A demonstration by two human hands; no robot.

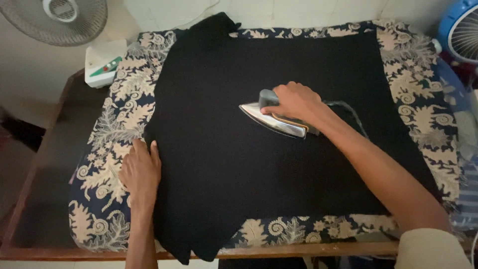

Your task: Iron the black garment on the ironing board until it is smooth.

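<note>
Left hand [141, 172]: lies flat, fingers together and extended, palm down on the left edge of the black garment [269, 149]; an open grip that encloses nothing, it only presses the cloth against the patterned cover [114, 149].
Garment: spread wide over the cover, on the desk [45, 164]; a narrow part runs off the far edge at top centre, and a corner hangs over the near edge at bottom left.
Cloth state, left part: lies flat between the left hand and the iron [274, 119], with no clear creases visible; the fabric is too dark to judge fine wrinkles.
Iron: sits soleplate down on the garment, slightly right of centre, tip pointing left towards the pressing hand; well apart from that hand.
Right hand [294, 102]: wrapped around the iron's handle from above, a closed grip with the thumb near the front knob; the cord trails off to the right behind the wrist.
Progress, as a judgement: ironing is under way; the iron stands mid-cloth, so neither the near half nor the right part can be called finished from this view.
Surroundings: white box with green panel [102, 62] at far left corner; one fan [59, 17] top left, blue fan [460, 30] top right.
</note>
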